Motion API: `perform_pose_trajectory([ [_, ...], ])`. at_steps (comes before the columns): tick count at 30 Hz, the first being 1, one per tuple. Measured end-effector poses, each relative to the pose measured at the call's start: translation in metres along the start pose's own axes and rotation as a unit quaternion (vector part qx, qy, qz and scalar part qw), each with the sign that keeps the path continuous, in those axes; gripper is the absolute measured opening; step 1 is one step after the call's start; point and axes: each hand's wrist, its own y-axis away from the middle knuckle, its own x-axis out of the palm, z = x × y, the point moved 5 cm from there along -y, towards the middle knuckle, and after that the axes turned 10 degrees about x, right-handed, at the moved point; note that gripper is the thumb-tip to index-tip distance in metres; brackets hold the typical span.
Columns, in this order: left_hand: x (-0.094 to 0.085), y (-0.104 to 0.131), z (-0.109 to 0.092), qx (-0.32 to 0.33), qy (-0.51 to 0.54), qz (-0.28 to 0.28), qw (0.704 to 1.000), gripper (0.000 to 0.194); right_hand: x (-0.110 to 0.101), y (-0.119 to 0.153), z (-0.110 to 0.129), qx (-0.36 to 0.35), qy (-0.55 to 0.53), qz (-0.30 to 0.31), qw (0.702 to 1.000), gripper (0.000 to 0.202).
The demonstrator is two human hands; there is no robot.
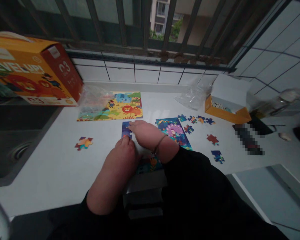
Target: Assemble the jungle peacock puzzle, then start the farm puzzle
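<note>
The dark-blue puzzle piece (125, 126) lies flat on the desk (65, 173), left of the peacock puzzle section (173, 130), with the fingertips of both hands at it. The right hand (143, 132) reaches over from the peacock section's side, its fingers at the upper right of that piece; the left hand (126, 148) comes in at its lower edge, fingers bunched close together. Their backs hide the undersides, so I cannot tell whether either one pinches a piece or only presses down. A puzzle strip with an orange plant (153, 162) shows below and left of the peacock section, partly under the right wrist; whether it joins the rest is hidden.

For this close work, I would let one hand steady the piece while the other lines up the tab, then press straight down with flat fingertips; pushing sideways could buckle neighbouring seams. The right forearm crosses just beside the peacock section, so a slightly raised wrist should avoid dragging it. The red-brown puzzle piece (212, 139), well to the right of that section, and the orange-and-teal puzzle piece (84, 143), far to its left, are best left lying apart until wanted. The lion picture sheet (130, 108), above and left of it, seems handy for comparing.
</note>
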Motion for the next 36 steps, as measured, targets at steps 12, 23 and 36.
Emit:
perform_pose_trajectory([
  [12,0.0,-0.006,0.002,0.011,-0.09,0.046,0.995,0.033,-0.045,0.197,-0.165,0.424,0.031,-0.014,0.905,0.029],
  [23,-0.011,-0.019,0.005,0.005,-0.13,0.078,0.988,0.031,-0.026,0.287,-0.242,0.559,0.063,0.101,0.821,0.038],
  [36,-0.01,-0.035,0.031,-0.024,-0.104,-0.022,0.994,0.044,-0.028,0.283,-0.245,0.442,-0.076,0.022,0.894,0.009],
])
